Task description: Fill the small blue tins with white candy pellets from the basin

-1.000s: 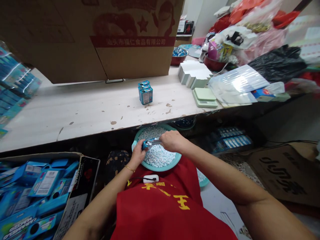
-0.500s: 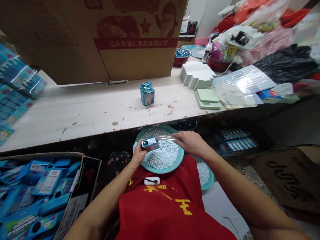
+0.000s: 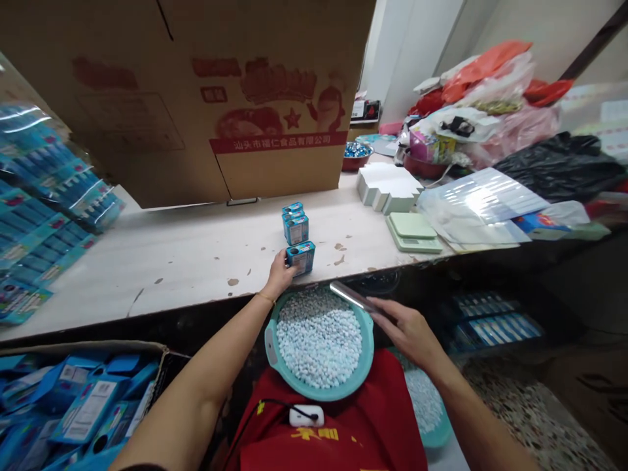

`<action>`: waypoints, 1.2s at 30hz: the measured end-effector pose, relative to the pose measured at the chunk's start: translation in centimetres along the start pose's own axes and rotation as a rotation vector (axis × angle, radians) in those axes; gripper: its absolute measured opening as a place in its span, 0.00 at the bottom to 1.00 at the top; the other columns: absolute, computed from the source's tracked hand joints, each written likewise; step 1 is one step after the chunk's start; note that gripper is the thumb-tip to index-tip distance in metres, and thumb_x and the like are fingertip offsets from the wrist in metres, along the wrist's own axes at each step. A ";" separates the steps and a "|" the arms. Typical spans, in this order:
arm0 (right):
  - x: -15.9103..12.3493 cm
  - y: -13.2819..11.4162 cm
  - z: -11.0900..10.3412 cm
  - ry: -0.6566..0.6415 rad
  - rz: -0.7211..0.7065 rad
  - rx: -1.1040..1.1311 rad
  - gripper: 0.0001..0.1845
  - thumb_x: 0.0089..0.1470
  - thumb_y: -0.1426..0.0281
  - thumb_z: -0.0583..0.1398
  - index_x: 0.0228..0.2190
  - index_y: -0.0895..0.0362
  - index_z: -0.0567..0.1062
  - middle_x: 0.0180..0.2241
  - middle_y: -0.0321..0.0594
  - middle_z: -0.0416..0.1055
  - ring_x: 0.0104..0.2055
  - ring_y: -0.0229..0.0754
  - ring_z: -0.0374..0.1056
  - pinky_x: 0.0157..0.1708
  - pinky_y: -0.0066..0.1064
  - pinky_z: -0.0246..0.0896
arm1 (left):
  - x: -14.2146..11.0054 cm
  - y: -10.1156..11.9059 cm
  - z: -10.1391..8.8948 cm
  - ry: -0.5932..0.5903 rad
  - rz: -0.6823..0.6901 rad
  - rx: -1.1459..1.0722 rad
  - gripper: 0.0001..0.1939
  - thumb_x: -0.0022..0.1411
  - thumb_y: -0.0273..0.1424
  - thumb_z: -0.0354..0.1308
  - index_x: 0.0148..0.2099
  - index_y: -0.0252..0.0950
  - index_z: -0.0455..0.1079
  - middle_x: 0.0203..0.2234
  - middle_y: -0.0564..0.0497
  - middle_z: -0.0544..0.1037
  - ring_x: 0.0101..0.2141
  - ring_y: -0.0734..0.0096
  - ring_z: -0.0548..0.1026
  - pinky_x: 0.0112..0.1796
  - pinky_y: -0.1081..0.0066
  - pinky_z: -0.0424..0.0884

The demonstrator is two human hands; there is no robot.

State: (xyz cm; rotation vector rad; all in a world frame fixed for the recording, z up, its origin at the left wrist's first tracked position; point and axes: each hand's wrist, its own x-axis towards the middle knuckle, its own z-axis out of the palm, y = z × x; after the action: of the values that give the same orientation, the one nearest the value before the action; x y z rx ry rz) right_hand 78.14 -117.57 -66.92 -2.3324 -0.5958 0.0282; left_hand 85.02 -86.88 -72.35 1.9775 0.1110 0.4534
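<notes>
My left hand (image 3: 280,273) grips a small blue candy box (image 3: 303,258) by its left side, at the front edge of the white table (image 3: 196,261). A round dark hole shows on top of that box. Just behind it, apart from it, stands a small group of similar blue boxes (image 3: 297,229). In my right hand (image 3: 400,327) is a shiny, narrow scoop-like tool (image 3: 350,297), its tip over the far right rim of a teal basin (image 3: 369,366). Small pale blue and white candies (image 3: 318,340) fill the basin, which rests by my lap.
A carton of blue boxes (image 3: 83,405) sits at lower left, and wrapped packs (image 3: 44,216) are stacked above it. A big cardboard box (image 3: 235,170) stands at the back. Rightward are white card stacks (image 3: 387,183), a green scale (image 3: 413,232) and plastic bags (image 3: 554,170). Another basin (image 3: 439,435) is below.
My left hand has carried the blue box from above the basin forward to the table's edge. My right hand has drawn the tool away from the box, toward the right. The view has tilted.
</notes>
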 end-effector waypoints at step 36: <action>-5.6 7.4 11.3 -0.302 0.247 0.017 0.29 0.37 0.48 0.56 0.35 0.53 0.79 0.38 0.40 0.76 0.41 0.51 0.71 0.34 0.31 0.70 | -25.6 -8.1 -32.5 0.465 -0.455 0.249 0.49 0.38 0.35 0.68 0.60 0.32 0.50 0.54 0.38 0.61 0.54 0.52 0.62 0.53 0.57 0.57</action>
State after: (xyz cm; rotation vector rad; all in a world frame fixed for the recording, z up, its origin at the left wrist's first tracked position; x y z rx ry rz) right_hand 74.09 -117.38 -80.97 -2.3899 -0.4445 0.5053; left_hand 50.56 -62.66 -74.26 1.9705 0.9286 0.6088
